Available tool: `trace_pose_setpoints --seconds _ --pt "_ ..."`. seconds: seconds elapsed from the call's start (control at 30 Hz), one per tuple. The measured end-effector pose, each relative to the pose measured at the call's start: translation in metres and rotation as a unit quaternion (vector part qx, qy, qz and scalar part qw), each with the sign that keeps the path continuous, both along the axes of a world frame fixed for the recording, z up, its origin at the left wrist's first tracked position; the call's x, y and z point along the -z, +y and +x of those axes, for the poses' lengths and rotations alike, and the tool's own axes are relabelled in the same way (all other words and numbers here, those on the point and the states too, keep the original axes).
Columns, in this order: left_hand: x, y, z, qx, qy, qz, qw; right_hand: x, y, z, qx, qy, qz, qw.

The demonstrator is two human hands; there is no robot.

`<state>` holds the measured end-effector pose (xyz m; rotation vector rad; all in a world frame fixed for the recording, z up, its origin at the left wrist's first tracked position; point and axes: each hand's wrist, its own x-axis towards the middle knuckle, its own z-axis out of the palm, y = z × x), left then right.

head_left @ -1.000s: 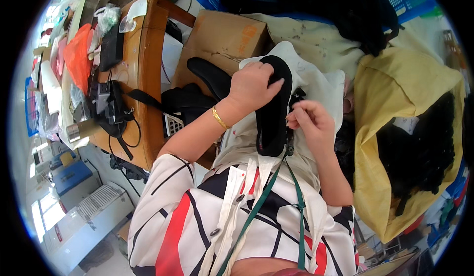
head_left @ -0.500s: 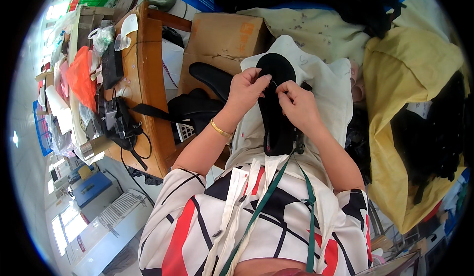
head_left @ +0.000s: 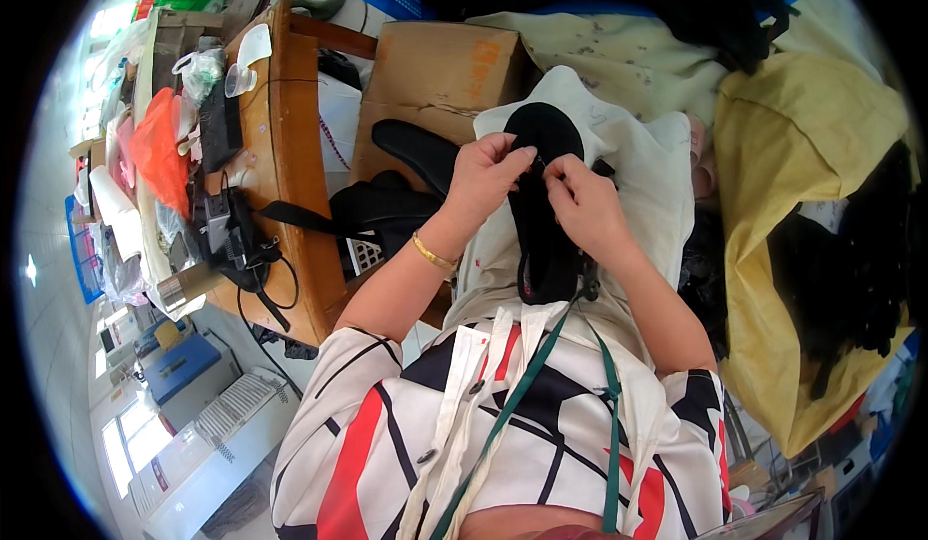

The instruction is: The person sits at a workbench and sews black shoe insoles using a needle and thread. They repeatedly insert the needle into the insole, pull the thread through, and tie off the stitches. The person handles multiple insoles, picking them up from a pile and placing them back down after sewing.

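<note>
A black shoe (head_left: 549,264) lies lengthwise on the white cloth (head_left: 643,177) over my lap, its rounded end pointing away from me. My left hand (head_left: 486,175) comes in from the left and pinches the shoe's black upper with thumb and forefinger. Close beside it, the fingers of my right hand (head_left: 588,206) are pressed together at the same spot. A tiny shiny sliver shows between the two hands, too small to name. What the right fingertips hold is hidden.
To the left, another black shoe (head_left: 414,153) rests before a cardboard box (head_left: 435,66). A wooden table (head_left: 290,173) carries a black bag (head_left: 232,250) and an orange plastic bag (head_left: 161,158). At right stands a yellow sack (head_left: 764,250) with black material inside.
Both hands stay at the same place on the shoe. My right fingertips have shifted very slightly, and the shiny sliver shows less now.
</note>
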<state>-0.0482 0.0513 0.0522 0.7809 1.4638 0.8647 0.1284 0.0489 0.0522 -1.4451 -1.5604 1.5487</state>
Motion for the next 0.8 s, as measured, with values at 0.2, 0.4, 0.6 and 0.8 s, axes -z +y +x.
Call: trace_pose_setpoints --seconds 0.2,0.4,0.6,0.8 --pt "0.0 -0.002 0.002 -0.014 -0.006 0.001 1.0 0.001 0.0 0.004 -0.015 0.01 -0.046 0.999" --pt "0.001 -0.003 0.002 -0.014 -0.001 0.006 1.0 0.001 0.004 0.003 -0.019 0.014 -0.046 0.999" --pt "-0.004 0.005 -0.004 -0.009 -0.024 -0.049 0.998 0.01 -0.004 -0.005 -0.011 -0.056 0.126 0.99" --pt "-0.007 0.008 -0.007 -0.007 -0.056 -0.079 0.995 0.011 0.001 -0.004 -0.036 -0.102 0.196 0.975"
